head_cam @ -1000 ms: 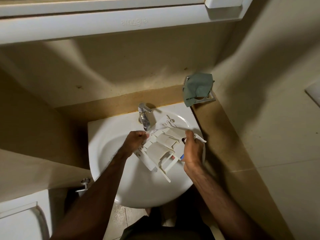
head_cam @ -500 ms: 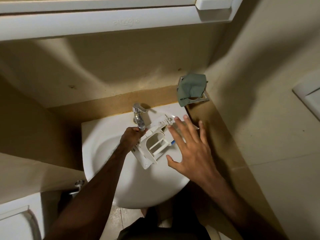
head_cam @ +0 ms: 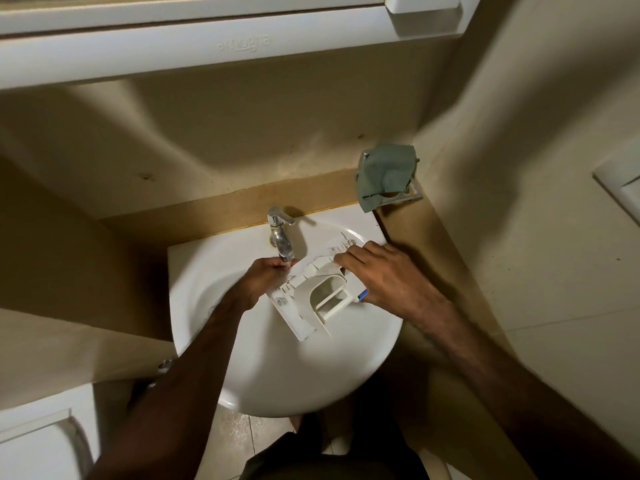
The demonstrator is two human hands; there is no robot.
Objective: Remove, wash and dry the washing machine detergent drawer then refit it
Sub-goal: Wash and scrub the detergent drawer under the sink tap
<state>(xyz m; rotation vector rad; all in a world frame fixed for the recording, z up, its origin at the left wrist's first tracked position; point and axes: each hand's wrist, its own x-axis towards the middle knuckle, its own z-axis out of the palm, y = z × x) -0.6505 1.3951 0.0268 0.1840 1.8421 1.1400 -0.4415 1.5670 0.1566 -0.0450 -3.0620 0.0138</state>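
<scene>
From the head camera, a white plastic detergent drawer [head_cam: 313,296] with a moulded scoop-shaped compartment is held tilted over the bowl of a round white ceramic basin [head_cam: 277,368], just below the spout of a chrome single-lever tap [head_cam: 281,237]. The left hand [head_cam: 268,277] grips the drawer's upper left corner with curled fingers, right under the tap's spout. The right hand [head_cam: 388,277] lies over the drawer's far right side, its fingers bent across the top edge and its thumb low by a small blue tab [head_cam: 362,297]; it holds the drawer from that side. The drawer's long flat front panel points down and left into the bowl.

Behind the basin, in the corner of the tan counter [head_cam: 408,230], a crumpled grey-green cloth [head_cam: 384,173] hangs over a small metal holder [head_cam: 412,194]. A white cabinet edge [head_cam: 194,50] runs across the top, and a white appliance corner [head_cam: 38,434] shows at lower left.
</scene>
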